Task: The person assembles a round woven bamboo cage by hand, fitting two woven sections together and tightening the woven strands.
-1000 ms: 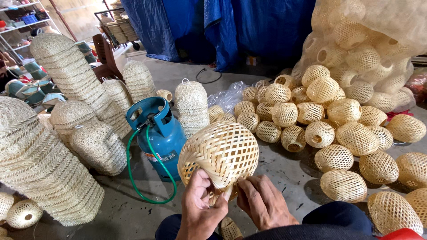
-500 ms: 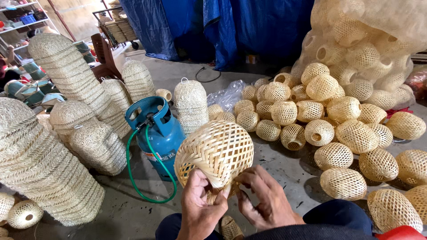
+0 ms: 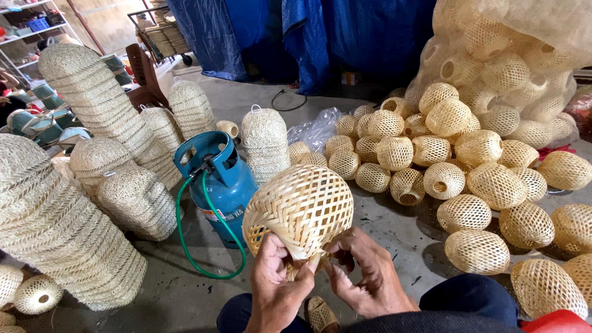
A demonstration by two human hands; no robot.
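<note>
Bamboo-woven round lantern shade (image 3: pixel 300 209) is sitting above both your hands; left hand (image 3: pixel 275 285) is pinching its lower rim, right hand (image 3: pixel 364 271) is curling fingers just beside, touching.

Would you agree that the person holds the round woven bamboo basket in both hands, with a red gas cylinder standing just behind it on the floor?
Not quite: the gas cylinder is blue, not red, as the head view shows. The rest holds: the left hand and right hand both hold the round woven bamboo basket.
</note>
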